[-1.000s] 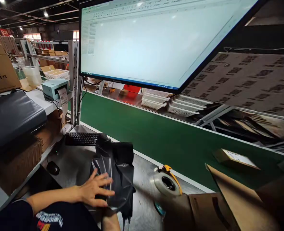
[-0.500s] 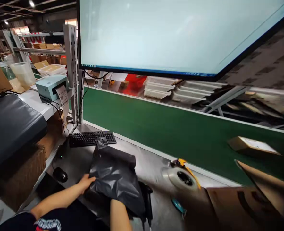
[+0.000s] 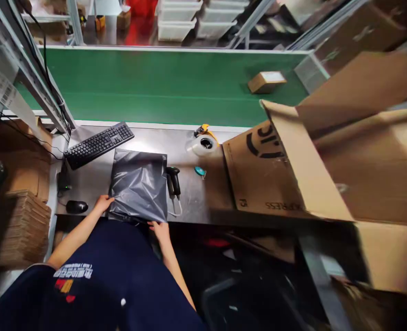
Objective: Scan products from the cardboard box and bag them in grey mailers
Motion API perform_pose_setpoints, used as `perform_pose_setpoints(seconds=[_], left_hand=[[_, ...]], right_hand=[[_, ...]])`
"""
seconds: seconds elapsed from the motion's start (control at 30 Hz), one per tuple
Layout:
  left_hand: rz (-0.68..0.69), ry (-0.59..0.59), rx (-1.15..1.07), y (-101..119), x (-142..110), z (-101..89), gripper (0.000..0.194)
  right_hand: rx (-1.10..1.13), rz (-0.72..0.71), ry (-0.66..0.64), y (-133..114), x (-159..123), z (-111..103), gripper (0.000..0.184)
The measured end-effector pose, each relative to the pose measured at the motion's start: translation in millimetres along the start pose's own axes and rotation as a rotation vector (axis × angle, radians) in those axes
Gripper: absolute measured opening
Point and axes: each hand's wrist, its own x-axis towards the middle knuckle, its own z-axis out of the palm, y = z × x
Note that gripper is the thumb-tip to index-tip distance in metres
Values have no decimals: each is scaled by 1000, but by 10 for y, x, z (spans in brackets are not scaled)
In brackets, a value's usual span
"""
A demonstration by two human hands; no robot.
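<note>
A grey plastic mailer bag (image 3: 139, 185) lies flat on the steel worktable (image 3: 196, 202) in front of me. My left hand (image 3: 102, 203) grips its near left corner. At the bag's near right edge, my right hand (image 3: 160, 229) pinches the plastic at the table's front edge. A black handheld barcode scanner (image 3: 173, 182) lies just right of the bag.
A black keyboard (image 3: 98, 144) sits behind the bag, a mouse (image 3: 76, 207) at the left. A tape dispenser (image 3: 203, 143) and a large open cardboard box (image 3: 293, 161) stand to the right. A small parcel (image 3: 266, 81) rides on the green conveyor belt (image 3: 162, 87).
The view has tilted down, so the monitor is out of sight. The crumpled bag has been spread flat, and both hands have moved to its near edge.
</note>
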Motion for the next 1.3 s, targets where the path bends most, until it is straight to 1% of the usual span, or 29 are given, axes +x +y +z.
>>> perform_pose_setpoints(seconds=[0.07,0.13,0.2,0.23,0.27,0.33,0.37,0.43,0.5,0.53,0.6,0.63,0.67,0.7,0.73,0.8,0.83,0.9,1.0,1.07,1.1,1.13,1.17,1.2,1.23,1.27,1.3], left_hand=[[-2,-13,32,39,-14,11,26],[13,-7,63,128,17,28,22],[44,26,108,241,89,34,21],[67,50,140,301,132,29,20],[96,78,177,360,173,16,18],[167,145,267,478,234,-28,11],[210,182,318,540,247,-54,15],[318,243,425,676,239,-83,37],[462,239,532,823,203,-33,50],[543,205,585,893,185,36,52],[694,90,688,1006,166,258,55],[754,28,736,1042,168,398,57],[796,-24,780,1063,179,544,59],[823,-64,820,1072,197,687,61],[840,-89,856,1073,224,818,63],[860,-105,911,1086,304,1032,65],[873,-104,930,1115,359,1118,65],[905,-97,954,1246,498,1270,65],[930,-76,963,1602,743,1498,63],[925,-55,955,1835,887,1607,61],[920,-40,947,1913,939,1620,60],[915,-18,937,1951,974,1592,61],[908,11,925,1943,990,1517,62],[900,44,914,1891,985,1394,62],[891,77,906,1799,963,1228,62],[880,107,901,1676,929,1030,61],[869,130,900,1536,887,814,58]], right_hand=[[-112,71,-33,66,101,-272,13],[-197,81,-24,59,193,-533,16],[-240,20,62,13,296,-695,22],[-249,-23,112,-17,355,-719,27],[-254,-64,153,-48,420,-704,32],[-269,-125,185,-115,555,-587,37],[-286,-148,182,-153,617,-509,37],[-336,-200,208,-244,715,-370,34],[-387,-269,297,-358,787,-300,40],[-409,-303,357,-421,826,-294,47],[-442,-353,450,-555,937,-319,67],[-458,-362,453,-620,1014,-342,75],[-474,-361,426,-680,1102,-368,79],[-490,-355,378,-734,1198,-398,76],[-504,-345,322,-779,1293,-433,68],[-529,-328,259,-838,1460,-531,52],[-537,-319,266,-851,1528,-600,48],[-546,-289,329,-848,1632,-781,51],[-555,-222,422,-798,1749,-1119,58],[-567,-202,431,-753,1805,-1319,58],[-575,-202,425,-728,1818,-1390,58],[-585,-214,431,-701,1816,-1432,59],[-596,-250,456,-671,1795,-1439,62],[-608,-312,491,-639,1752,-1405,65],[-622,-399,516,-603,1687,-1326,65],[-645,-508,495,-566,1600,-1199,62],[-675,-626,415,-528,1496,-1024,55]])
